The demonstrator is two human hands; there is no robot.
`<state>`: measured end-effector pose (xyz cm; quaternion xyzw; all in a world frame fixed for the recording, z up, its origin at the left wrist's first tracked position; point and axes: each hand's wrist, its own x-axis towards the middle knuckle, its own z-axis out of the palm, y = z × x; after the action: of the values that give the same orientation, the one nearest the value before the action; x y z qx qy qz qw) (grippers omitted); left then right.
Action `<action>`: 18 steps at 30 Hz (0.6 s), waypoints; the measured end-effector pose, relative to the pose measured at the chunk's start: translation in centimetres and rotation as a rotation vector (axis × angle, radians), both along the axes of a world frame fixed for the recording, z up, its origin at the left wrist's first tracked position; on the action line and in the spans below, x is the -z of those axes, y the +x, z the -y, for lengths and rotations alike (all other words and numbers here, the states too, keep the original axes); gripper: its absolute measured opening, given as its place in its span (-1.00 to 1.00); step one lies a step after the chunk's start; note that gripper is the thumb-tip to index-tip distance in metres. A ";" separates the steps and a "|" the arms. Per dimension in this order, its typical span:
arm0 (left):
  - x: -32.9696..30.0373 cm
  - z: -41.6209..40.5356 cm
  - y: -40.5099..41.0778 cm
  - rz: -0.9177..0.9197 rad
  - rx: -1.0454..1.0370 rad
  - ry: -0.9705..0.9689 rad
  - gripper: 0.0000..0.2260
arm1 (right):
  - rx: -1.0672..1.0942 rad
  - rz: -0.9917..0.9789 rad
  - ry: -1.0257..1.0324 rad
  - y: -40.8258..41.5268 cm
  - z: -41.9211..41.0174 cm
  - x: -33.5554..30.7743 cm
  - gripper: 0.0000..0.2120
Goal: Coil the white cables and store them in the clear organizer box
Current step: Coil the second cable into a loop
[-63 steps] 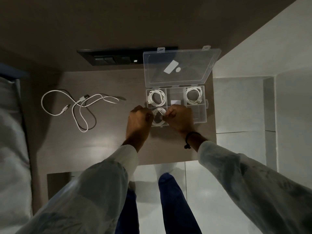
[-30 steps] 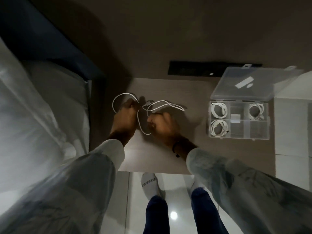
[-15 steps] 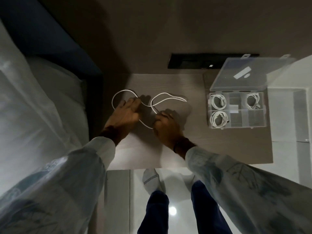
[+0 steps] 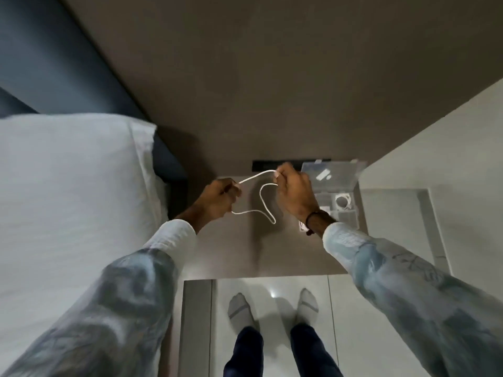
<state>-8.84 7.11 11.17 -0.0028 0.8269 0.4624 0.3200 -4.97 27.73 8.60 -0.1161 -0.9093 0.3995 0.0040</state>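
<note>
A white cable (image 4: 261,197) hangs in the air above the small brown table (image 4: 258,254). My left hand (image 4: 217,198) pinches one part of it and my right hand (image 4: 295,190) pinches another, with a taut stretch between them and a slack loop drooping below. The clear organizer box (image 4: 344,210) stands open at the table's right side, its lid (image 4: 330,172) tilted back. One coiled white cable (image 4: 343,200) shows in a rear compartment. My right wrist hides the box's left compartments.
A bed with a white pillow (image 4: 73,186) fills the left side, against a dark headboard (image 4: 40,63). A black strip (image 4: 272,165) runs along the wall behind the table. My socked feet (image 4: 272,308) stand on the pale tiled floor.
Both hands have lifted the loose cable off the table and pulled it apart in the air. My view has shifted, with the table now farther away and the box partly behind my right wrist.
</note>
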 end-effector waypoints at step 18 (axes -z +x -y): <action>-37.3 -9.4 1.1 -0.470 -0.219 0.759 -0.82 | -0.167 -0.198 -0.356 0.2 -0.9 -31.3 -0.79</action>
<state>-7.78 16.47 48.52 0.1323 0.6441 0.7517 0.0514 -4.74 28.62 39.88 0.0007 -0.8262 0.5620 0.0395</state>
